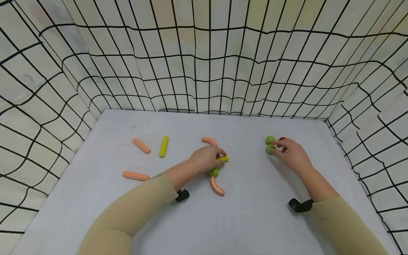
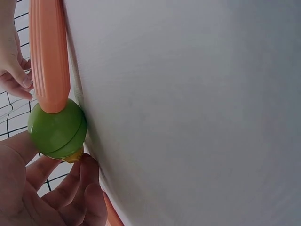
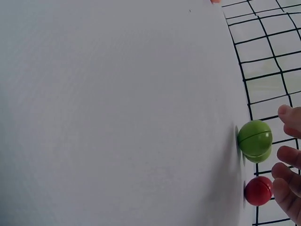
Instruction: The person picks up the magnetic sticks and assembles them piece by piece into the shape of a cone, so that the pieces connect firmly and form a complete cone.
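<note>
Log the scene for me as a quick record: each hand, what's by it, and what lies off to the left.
left hand: pinches yellow piece
beside it: green ball, touching near curved orange piece
beyond it: far curved orange piece
right hand: at two green balls and red ball; contact unclear
left side: two straight orange sticks, yellow stick

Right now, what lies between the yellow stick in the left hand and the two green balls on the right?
The head view shows only bare white tabletop between the yellow stick and the two green balls.
</note>
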{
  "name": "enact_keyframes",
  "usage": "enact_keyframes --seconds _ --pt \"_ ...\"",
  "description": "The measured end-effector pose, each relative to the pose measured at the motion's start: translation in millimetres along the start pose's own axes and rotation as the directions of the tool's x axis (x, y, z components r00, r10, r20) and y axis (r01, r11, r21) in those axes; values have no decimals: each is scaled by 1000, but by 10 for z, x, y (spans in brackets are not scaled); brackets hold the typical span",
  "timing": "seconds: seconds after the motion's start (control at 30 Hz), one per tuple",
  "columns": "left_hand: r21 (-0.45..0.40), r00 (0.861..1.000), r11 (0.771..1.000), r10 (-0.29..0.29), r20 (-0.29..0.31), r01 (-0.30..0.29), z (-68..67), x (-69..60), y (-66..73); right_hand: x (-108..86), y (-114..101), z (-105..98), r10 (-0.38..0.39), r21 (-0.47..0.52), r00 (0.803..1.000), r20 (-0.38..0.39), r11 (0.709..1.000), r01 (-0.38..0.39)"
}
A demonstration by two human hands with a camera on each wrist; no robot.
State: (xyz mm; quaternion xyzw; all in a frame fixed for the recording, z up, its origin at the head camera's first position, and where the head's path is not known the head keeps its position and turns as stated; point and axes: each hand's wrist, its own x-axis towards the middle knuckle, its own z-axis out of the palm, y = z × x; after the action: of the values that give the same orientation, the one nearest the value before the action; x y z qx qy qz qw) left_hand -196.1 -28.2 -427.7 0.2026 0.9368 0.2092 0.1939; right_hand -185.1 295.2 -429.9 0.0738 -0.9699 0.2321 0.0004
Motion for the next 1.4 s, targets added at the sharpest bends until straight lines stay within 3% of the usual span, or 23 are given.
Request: enact_keyframes --seconds 0.67,1.4 --pt "15 1000 1000 -13 3 13 24 17 10 125 100 99 61 -3 991 117 998 -61" --pt "-17 1000 1000 -2 -18 2 27 2 2 88 37 112 93 -23 984 150 996 -90"
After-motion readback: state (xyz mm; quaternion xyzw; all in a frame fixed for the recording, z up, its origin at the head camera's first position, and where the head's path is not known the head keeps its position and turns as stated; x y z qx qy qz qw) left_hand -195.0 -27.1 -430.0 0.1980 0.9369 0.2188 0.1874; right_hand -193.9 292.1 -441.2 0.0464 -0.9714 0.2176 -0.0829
